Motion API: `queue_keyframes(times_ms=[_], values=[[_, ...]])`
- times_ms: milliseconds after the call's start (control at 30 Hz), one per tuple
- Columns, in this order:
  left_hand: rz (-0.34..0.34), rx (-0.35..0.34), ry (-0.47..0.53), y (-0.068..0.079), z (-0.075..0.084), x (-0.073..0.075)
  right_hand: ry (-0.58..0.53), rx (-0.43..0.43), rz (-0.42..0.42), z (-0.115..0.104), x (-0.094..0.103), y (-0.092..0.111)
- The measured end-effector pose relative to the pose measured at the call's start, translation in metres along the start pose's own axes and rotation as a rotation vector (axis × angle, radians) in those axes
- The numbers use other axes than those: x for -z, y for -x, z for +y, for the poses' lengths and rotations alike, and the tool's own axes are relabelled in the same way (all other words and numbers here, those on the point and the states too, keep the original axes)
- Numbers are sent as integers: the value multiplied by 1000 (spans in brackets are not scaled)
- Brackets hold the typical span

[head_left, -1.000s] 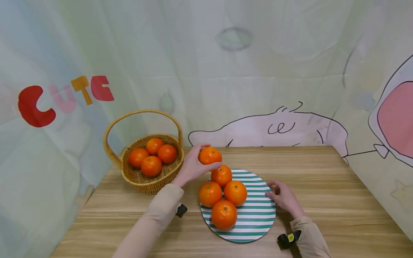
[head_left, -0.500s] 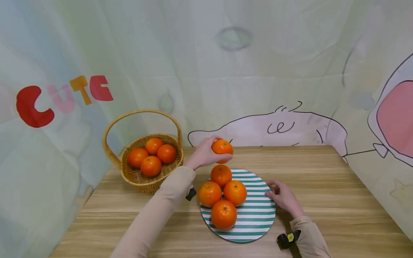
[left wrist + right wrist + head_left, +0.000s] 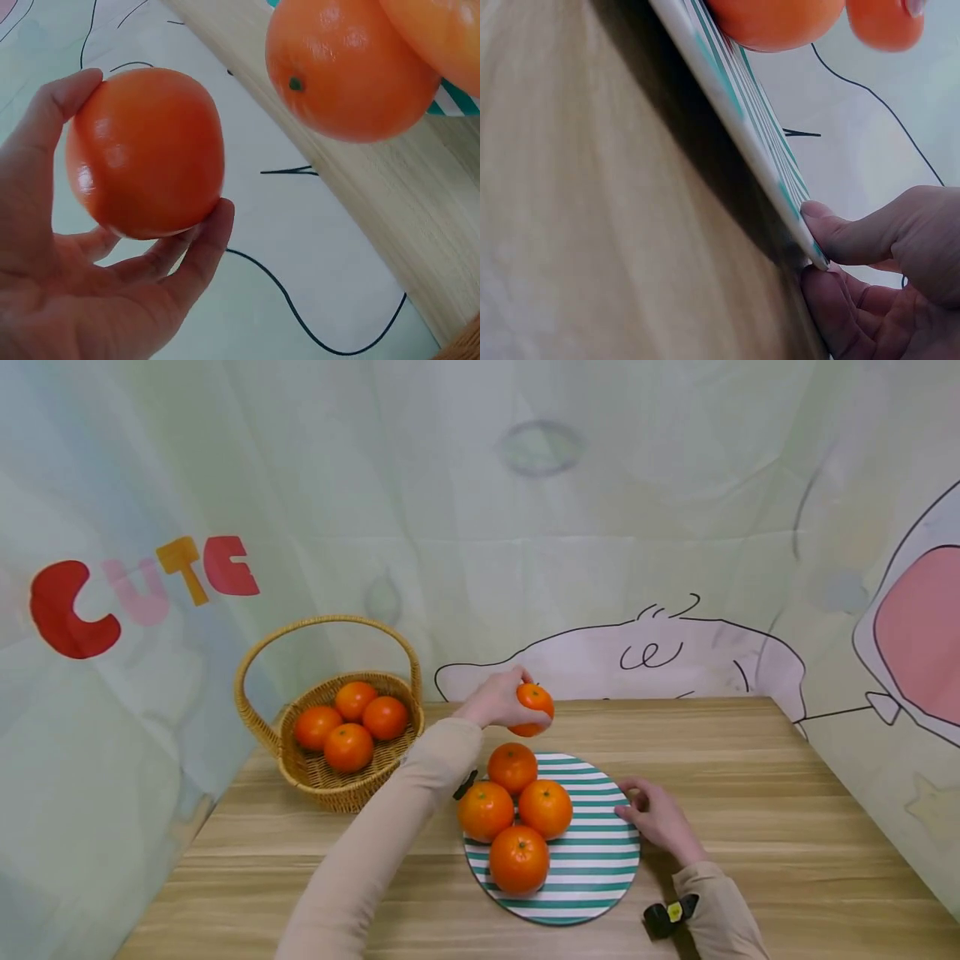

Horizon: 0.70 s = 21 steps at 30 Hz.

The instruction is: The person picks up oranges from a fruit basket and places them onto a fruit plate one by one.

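My left hand grips an orange in the air, behind the round plate. Seen from the left wrist, the thumb and fingers curl round this orange, touching no other fruit. Green and white stripes cover the plate, and several oranges sit together on its left half. At the plate's right edge my right hand pinches the rim; the right wrist view shows the thumb on top and fingers below.
A wicker basket with a tall handle stands left of the plate and holds several oranges. The wooden table ends at a printed curtain behind it. Dark camera mounts sit at the wrists.
My left hand has carried its orange to the right and somewhat away from me, lifting it clear of the rear orange on the plate. My right hand keeps its place at the rim.
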<state>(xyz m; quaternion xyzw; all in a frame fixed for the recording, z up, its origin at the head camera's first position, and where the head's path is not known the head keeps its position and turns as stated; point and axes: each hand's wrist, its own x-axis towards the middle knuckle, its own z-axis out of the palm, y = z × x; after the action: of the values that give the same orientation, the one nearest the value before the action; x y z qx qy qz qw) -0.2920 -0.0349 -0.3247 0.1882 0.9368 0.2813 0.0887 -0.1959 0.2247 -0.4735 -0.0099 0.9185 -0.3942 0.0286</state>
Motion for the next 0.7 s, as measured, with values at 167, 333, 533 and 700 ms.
queue_keyframes(times_ms=[167,333,533,700], values=[[-104,-13,-48,-6,8,-13,2,0,-5,-2,0,0],[-190,11,-76,-8,15,-26,0,-6,-16,-4,1,0],[-251,30,-105,-10,22,-39,-4,-6,-14,-5,1,0],[-274,55,-185,-9,26,-49,-6,8,-7,-3,2,-1]])
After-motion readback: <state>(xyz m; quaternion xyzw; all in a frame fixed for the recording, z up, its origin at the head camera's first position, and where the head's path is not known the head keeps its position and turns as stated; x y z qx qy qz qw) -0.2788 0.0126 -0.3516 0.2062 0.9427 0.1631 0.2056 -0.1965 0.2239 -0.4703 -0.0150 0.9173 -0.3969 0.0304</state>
